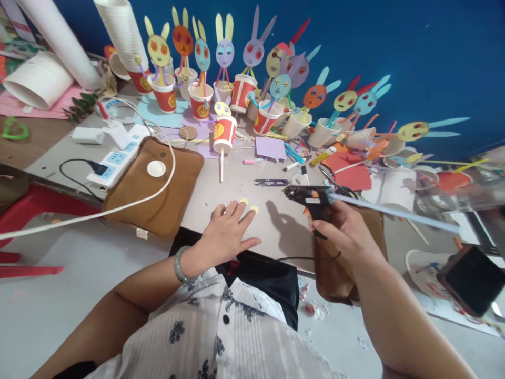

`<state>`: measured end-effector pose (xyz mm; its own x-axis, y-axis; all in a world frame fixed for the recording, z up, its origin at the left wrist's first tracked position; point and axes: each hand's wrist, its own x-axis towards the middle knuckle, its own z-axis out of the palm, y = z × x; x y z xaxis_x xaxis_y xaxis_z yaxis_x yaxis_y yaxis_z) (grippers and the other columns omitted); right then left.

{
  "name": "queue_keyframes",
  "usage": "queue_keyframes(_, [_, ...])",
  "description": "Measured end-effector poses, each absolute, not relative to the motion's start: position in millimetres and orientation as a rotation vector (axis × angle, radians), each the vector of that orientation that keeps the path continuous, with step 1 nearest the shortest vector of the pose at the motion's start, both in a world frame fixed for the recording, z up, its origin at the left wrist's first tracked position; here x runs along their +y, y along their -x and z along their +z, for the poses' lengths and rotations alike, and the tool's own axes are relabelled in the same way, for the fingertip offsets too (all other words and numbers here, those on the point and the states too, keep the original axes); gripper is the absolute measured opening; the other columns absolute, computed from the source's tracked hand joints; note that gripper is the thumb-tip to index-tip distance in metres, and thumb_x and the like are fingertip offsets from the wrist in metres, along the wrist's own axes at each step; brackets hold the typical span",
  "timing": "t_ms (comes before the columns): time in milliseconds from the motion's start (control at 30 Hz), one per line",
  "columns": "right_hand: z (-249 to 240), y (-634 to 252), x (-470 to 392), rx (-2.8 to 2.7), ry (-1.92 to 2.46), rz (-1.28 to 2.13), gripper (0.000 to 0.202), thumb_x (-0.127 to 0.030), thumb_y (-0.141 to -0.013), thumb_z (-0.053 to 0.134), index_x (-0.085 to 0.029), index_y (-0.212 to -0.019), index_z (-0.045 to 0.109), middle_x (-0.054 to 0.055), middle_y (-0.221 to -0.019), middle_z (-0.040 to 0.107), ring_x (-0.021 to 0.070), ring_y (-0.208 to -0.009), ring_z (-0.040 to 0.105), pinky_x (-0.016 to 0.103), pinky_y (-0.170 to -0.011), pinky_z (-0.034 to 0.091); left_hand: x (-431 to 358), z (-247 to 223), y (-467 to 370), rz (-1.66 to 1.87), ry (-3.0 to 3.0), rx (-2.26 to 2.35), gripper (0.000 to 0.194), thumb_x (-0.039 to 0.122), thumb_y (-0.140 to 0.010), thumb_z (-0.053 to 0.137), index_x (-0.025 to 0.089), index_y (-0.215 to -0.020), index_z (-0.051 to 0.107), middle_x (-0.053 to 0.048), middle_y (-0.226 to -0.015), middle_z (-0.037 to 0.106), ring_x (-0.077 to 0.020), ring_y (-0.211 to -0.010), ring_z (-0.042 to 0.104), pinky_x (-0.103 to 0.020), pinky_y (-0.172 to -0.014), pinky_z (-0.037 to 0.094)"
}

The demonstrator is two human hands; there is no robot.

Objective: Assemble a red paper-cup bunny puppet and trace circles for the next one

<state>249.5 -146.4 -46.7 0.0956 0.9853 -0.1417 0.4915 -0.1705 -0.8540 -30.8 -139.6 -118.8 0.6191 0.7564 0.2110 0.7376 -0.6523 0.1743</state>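
Note:
My right hand point(347, 229) is wrapped around the handle of a black hot glue gun point(310, 196), with its nozzle pointing left. A long translucent glue stick point(398, 211) sticks out of the gun's back. My left hand point(226, 231) lies palm down near the table's front edge, fingers spread. Two small yellow discs point(254, 209) show at its fingertips; whether they are under or stuck to the fingers I cannot tell. Beyond that hand stands a red and white paper cup point(224, 134), upside down, with a wooden stick below it and a small rabbit face on top.
Several paper cups with rabbit figures point(224, 52) line the blue wall. Purple thread snips point(271, 182) lie left of the gun's nozzle. A white power strip point(118, 158) and a brown cushion point(158, 195) are at left. A black box point(473, 279) stands at right.

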Motion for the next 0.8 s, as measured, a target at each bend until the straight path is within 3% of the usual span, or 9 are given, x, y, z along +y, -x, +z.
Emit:
queue_keyframes(100, [-44.6, -237.5, -146.6, -1.551, 1.822, 1.071, 0.038, -0.051, -0.071, 0.082, -0.021, -0.09, 0.069, 0.005, -0.076, 0.071, 0.0231, -0.069, 0.065, 0.035, -0.065, 0.055, -139.8, -117.8, 31.0, 0.392, -2.772, 1.279, 0.069, 0.066, -0.101, 0.045, 0.016, -0.147, 0.055, -0.019, -0.15, 0.055, -0.034, -0.132, 0.051, -0.047, -0.104, 0.039])
queue_keyframes(200, [-42.9, -228.9, -146.7, -1.669, 1.875, 1.159, 0.038, -0.058, -0.081, 0.074, -0.021, -0.089, 0.073, 0.005, -0.07, 0.07, 0.0225, -0.066, 0.066, 0.033, -0.062, 0.054, -140.2, -118.2, 30.9, 0.399, -2.774, 1.283, 0.071, 0.066, -0.101, 0.045, 0.016, -0.151, 0.052, -0.019, -0.151, 0.054, -0.0339, -0.133, 0.05, -0.047, -0.105, 0.038])
queue_keyframes(367, [-49.2, -226.4, -147.2, -1.896, 1.88, 1.071, 0.037, -0.058, -0.091, 0.061, -0.024, -0.089, 0.075, 0.006, -0.079, 0.075, 0.0255, -0.078, 0.071, 0.036, -0.074, 0.057, -139.7, -119.2, 30.9, 0.415, -2.768, 1.272, 0.071, 0.065, -0.102, 0.045, 0.015, -0.151, 0.051, -0.018, -0.15, 0.055, -0.0335, -0.133, 0.05, -0.046, -0.105, 0.038])
queue_keyframes(567, [-54.5, -219.6, -144.1, -2.02, 1.896, 1.011, 0.038, -0.056, -0.094, 0.057, -0.023, -0.098, 0.075, 0.002, -0.062, 0.067, 0.0246, -0.063, 0.067, 0.036, -0.065, 0.056, -139.3, -117.7, 30.9, 0.432, -2.769, 1.275, 0.068, 0.064, -0.101, 0.047, 0.015, -0.149, 0.052, -0.017, -0.148, 0.056, -0.0325, -0.13, 0.051, -0.045, -0.102, 0.039])
queue_keyframes(800, [-59.1, -222.4, -147.9, -2.087, 1.941, 0.584, 0.039, -0.052, -0.096, 0.054, -0.02, -0.107, 0.073, 0.011, -0.089, 0.078, 0.0312, -0.082, 0.073, 0.04, -0.075, 0.056, -139.2, -119.0, 30.4, 0.424, -2.78, 1.276, 0.065, 0.064, -0.102, 0.044, 0.015, -0.142, 0.057, -0.018, -0.149, 0.056, -0.0338, -0.13, 0.051, -0.047, -0.1, 0.04])
